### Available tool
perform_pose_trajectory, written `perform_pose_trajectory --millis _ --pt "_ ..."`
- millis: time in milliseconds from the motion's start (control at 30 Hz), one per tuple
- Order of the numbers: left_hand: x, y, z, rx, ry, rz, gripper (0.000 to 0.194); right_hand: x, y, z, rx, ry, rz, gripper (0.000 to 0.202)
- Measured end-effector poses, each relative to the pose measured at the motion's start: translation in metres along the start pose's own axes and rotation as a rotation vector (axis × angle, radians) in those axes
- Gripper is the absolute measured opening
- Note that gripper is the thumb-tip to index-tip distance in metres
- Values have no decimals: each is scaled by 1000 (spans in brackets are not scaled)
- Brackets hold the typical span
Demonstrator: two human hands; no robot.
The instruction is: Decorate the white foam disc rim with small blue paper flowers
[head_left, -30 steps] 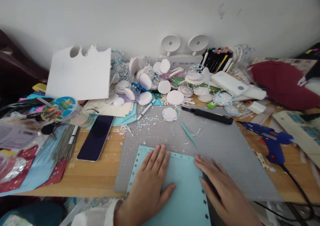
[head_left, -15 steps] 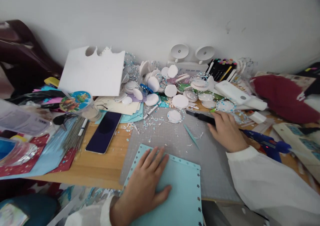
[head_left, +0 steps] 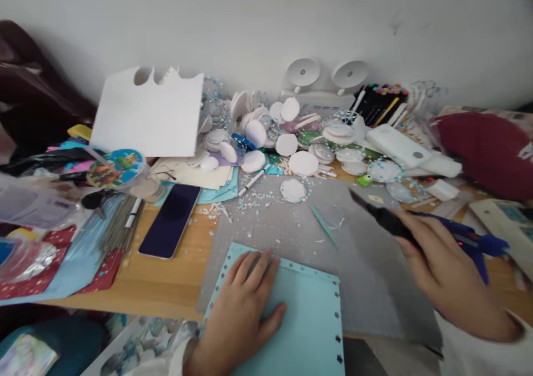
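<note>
Flat on a light blue sheet of paper [head_left: 306, 315], my left hand [head_left: 245, 315] rests with its fingers spread. Small dark star or flower marks run along the sheet's edges. My right hand [head_left: 449, 276] is wrapped round a black utility knife [head_left: 393, 222], held above the right part of the grey cutting mat [head_left: 266, 226], blade tilted up and to the left. A thin teal paper strip [head_left: 323, 226] lies on the mat between the hands. Near the mat's back edge is a small stack of white discs [head_left: 293, 190].
A phone [head_left: 170, 220] lies left of the mat. White foam discs [head_left: 303, 164] with blue-dotted trims crowd the back by the wall. A blue glue gun [head_left: 462, 234] is beyond my right hand, near a dark red cap [head_left: 483, 154]. A lidded cup [head_left: 120, 168] stands at left.
My right hand has lifted the utility knife off the back of the mat and brought it right and nearer to me. My left hand stays on the blue paper.
</note>
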State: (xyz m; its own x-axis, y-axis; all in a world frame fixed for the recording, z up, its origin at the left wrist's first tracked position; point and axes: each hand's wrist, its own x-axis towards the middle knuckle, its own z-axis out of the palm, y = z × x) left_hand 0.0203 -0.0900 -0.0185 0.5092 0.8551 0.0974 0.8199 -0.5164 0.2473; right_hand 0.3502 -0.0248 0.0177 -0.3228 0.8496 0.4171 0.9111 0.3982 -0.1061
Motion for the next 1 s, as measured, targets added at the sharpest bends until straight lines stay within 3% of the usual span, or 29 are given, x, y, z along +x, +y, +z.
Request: perform_pose_trajectory --millis 133,333,467,1000 --pt "2 -3 1 86 14 46 61 -43 -16 -17 39 -171 -121 53" --pt "8 -6 2 189 -19 96 65 -79 -28 -3 62 -411 -180 71" --pt "10 -5 1 196 -46 96 68 -80 -23 1 47 -438 -169 86" --pt "12 -8 3 164 -49 103 68 -63 2 -2 76 -432 -139 78"
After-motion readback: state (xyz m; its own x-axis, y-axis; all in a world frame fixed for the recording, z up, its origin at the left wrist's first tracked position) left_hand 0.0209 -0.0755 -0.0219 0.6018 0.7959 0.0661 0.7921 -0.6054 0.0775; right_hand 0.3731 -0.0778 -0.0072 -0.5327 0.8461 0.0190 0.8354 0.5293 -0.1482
